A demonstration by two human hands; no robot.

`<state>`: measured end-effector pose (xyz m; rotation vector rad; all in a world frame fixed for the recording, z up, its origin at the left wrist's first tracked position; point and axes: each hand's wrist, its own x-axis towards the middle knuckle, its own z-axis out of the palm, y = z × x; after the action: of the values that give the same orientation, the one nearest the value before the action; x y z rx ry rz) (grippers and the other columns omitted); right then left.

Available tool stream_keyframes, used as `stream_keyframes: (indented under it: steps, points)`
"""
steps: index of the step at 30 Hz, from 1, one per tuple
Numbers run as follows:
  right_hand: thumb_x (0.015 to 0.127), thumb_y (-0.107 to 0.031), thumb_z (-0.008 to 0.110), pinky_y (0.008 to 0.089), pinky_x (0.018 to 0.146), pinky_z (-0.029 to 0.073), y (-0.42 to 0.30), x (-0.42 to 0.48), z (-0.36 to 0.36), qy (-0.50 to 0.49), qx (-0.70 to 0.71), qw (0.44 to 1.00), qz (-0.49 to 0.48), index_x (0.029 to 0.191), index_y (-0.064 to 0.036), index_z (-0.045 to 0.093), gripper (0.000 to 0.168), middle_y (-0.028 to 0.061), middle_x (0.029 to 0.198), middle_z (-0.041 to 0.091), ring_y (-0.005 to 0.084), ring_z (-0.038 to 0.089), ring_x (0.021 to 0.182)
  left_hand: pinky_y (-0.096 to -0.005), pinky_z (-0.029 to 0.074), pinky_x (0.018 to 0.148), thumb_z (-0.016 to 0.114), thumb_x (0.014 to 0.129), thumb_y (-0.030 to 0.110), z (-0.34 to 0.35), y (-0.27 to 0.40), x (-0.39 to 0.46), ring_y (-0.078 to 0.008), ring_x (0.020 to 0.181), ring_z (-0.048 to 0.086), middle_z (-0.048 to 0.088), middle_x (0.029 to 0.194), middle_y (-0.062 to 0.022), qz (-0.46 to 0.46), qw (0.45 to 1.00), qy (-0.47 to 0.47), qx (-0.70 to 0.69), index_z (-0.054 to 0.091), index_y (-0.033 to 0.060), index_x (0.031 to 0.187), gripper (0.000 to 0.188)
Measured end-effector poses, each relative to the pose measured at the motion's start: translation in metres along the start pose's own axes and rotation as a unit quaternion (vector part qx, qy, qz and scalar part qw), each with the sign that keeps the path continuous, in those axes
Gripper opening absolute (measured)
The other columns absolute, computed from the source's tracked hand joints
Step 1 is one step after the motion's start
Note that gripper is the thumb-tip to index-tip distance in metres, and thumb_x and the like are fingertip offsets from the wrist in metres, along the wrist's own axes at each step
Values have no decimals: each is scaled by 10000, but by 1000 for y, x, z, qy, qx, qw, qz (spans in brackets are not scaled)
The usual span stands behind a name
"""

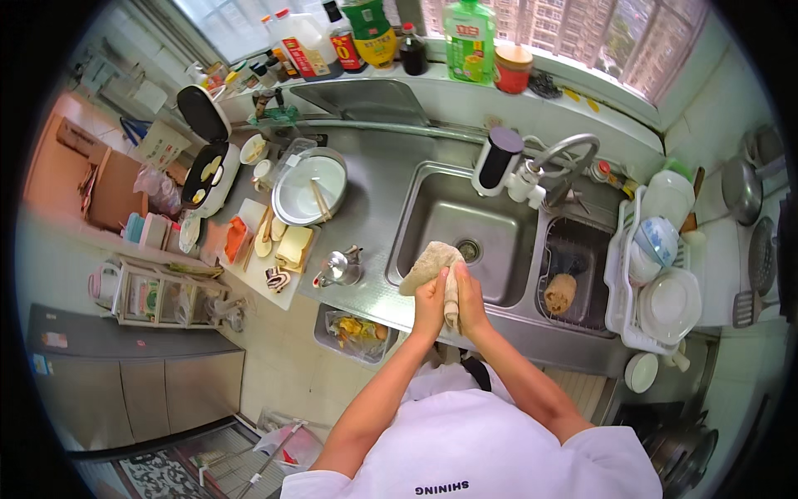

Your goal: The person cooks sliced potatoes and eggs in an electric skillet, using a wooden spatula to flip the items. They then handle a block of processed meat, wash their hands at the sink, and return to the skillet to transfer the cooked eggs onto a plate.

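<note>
A beige cloth [431, 267] is bunched between my two hands above the front edge of the steel sink [436, 187]. My left hand [430, 305] grips it from one side, and my right hand [472, 299] presses against it from the other, thumbs close together. Part of the cloth flares out to the upper left; a folded end hangs below the hands. Behind it the basin shows its drain [467, 249]. A steel pot with a spout [343, 268] stands on the counter to the left. In the small right basin lies a brown, rough-looking object [560, 293].
A faucet [573, 146] with a filter unit [499, 159] overhangs the sink. On the right stands a dish rack [614, 293] with bowls and plates. To the left are a large bowl [293, 193], a cutting board [283, 299] with food and an opened cooker [218, 187]. Below sits a bin [324, 315].
</note>
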<state>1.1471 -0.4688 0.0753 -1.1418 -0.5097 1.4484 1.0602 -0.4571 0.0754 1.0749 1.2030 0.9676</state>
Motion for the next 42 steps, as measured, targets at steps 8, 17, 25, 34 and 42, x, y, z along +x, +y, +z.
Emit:
stream_keyframes:
  steps: [8,17,25,34,42]
  points:
    - [904,-311,391,435,1053,222,10,1,38,-140,-468,772,-407,1268,61,362,522,235,1287,407,355,350,1236,-399,394,948,331,915,510,-48,-27,21,-233,1080,491,509,1172,-95,-126,841,-121,-512,415,126,1258,521]
    - [932,-350,355,418,1088,101,36,-17,56,-269,-400,845,-233,1372,67,128,647,198,1435,190,354,166,1333,-318,372,946,283,863,645,-59,-29,-9,-206,1110,461,454,1229,-76,-64,647,-116,-751,373,116,1297,690]
    - [919,-191,413,365,1077,266,1,-31,71,-198,305,910,199,1320,68,266,500,157,1376,304,273,281,1297,-385,465,897,395,833,628,-95,22,-6,-280,1014,562,538,1147,-153,-164,850,-26,-500,444,45,1213,698]
    - [922,-128,431,295,1037,291,19,-49,100,-183,-95,978,17,1293,52,357,418,142,1350,359,222,377,1235,-370,470,859,328,900,551,-114,-19,2,-245,982,572,573,1084,-119,-159,885,38,-437,488,57,1168,584]
    - [785,-366,538,481,1003,230,28,-17,93,-95,-551,729,-394,1163,-27,499,509,151,1256,439,369,341,1202,-343,336,998,209,934,520,-126,29,-12,-182,1187,420,426,1290,-44,-188,831,-181,-491,323,110,1327,580]
